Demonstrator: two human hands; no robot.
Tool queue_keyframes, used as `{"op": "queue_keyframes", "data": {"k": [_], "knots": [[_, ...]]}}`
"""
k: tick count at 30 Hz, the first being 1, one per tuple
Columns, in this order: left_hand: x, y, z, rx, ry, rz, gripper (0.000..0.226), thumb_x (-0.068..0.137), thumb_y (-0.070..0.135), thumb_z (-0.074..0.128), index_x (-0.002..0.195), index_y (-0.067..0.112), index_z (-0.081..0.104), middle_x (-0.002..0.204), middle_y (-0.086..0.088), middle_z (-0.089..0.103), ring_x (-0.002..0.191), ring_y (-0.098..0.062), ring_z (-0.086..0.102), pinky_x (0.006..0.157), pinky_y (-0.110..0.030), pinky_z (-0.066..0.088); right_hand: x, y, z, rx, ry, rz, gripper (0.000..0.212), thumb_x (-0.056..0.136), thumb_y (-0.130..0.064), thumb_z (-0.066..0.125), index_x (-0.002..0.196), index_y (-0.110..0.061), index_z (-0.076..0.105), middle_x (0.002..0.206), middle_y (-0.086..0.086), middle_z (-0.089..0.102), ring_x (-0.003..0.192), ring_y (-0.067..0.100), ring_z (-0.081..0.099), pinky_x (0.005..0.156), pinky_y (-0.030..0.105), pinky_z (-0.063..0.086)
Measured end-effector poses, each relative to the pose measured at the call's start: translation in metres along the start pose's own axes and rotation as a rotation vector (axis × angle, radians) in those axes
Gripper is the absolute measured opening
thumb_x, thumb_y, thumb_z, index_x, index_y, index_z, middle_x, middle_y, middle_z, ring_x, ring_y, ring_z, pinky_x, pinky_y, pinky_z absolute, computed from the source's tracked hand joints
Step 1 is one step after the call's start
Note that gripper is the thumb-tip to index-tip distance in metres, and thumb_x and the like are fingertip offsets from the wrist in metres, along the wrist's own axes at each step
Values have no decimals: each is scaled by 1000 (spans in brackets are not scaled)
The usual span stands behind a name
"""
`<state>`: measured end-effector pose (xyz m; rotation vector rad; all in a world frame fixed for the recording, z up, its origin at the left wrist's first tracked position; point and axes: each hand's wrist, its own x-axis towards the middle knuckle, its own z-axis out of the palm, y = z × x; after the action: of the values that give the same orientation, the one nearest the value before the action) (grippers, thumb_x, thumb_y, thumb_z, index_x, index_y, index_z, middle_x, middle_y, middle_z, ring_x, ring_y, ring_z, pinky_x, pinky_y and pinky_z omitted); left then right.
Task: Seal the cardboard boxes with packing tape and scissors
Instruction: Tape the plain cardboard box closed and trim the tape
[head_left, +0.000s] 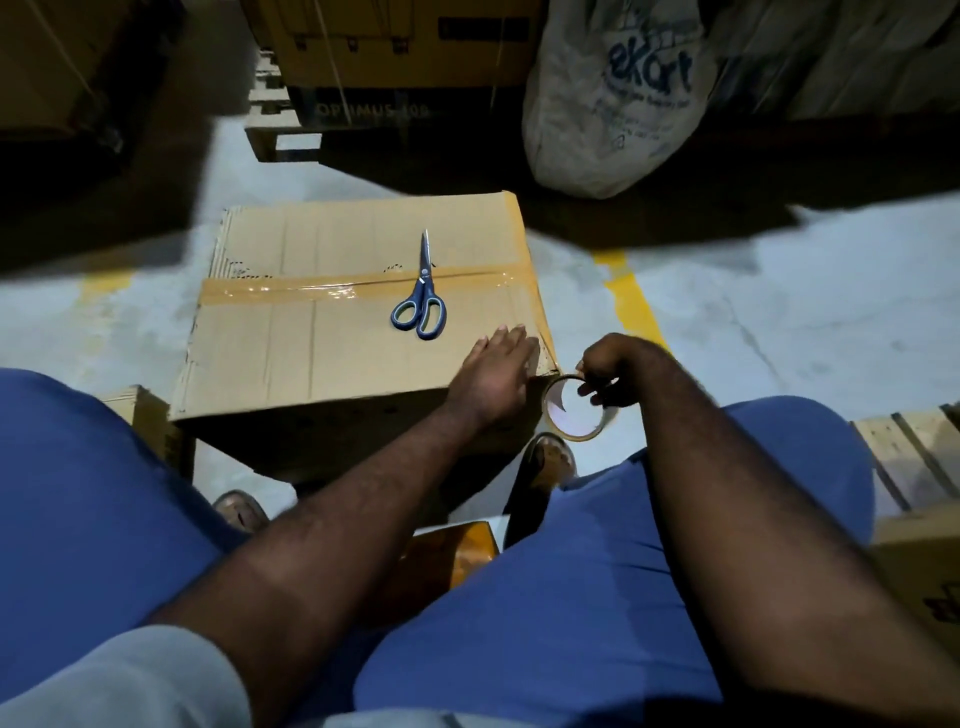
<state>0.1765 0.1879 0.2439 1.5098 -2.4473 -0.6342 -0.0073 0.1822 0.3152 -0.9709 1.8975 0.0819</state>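
Observation:
A closed cardboard box (291, 343) stands on the floor between my knees, a strip of brown tape across its middle seam. Blue-handled scissors (422, 296) lie shut on top of it, blades pointing away from me. My left hand (493, 371) rests flat, fingers straight, on the box's near right corner. My right hand (610, 371) grips a roll of brown packing tape (576, 410) just off that corner, and a strip of tape runs along the box's right edge toward the roll.
Stacked cartons (395, 57) and a white printed sack (613, 98) stand beyond the box. A wooden pallet (914, 452) and a carton lie at right, and a small box (150, 421) at left. Yellow floor lines (631, 296) cross the grey concrete.

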Motion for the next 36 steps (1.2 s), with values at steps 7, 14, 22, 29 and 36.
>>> {"op": "queue_keyframes", "data": {"k": [7,14,22,29,36], "knots": [[0,4,-2,140,-66,79,72,102,19,52,161,36,15,170,-5,5,156,-30,5,125,-49,6,-16,7,11,111,43,-49,32,104,-33,59,105,-1,60,110,18,63,101,33,62,95,44,53],[0,4,2,225,-88,77,70,101,16,52,159,38,21,170,-5,3,156,-32,3,124,-50,6,-22,6,16,-22,-78,47,49,109,-35,47,140,2,50,128,23,61,103,29,60,95,41,47],[2,4,-2,303,-162,117,69,103,30,44,162,30,8,171,-3,-5,156,-34,-3,124,-53,3,-8,6,21,10,-135,77,27,106,-22,52,121,1,57,103,15,59,90,28,55,93,41,51],[12,12,-4,189,-113,7,77,101,45,34,163,16,0,170,-2,-7,156,-27,-5,125,-50,2,9,-16,8,146,336,-239,15,102,-6,45,100,-3,59,102,13,50,91,23,48,80,34,41],[25,14,2,200,-67,-84,70,104,49,26,163,17,4,171,1,-4,157,-24,-4,126,-48,1,16,-39,43,693,177,-407,27,99,-11,48,75,-20,53,76,0,54,71,16,53,66,32,44]]}}
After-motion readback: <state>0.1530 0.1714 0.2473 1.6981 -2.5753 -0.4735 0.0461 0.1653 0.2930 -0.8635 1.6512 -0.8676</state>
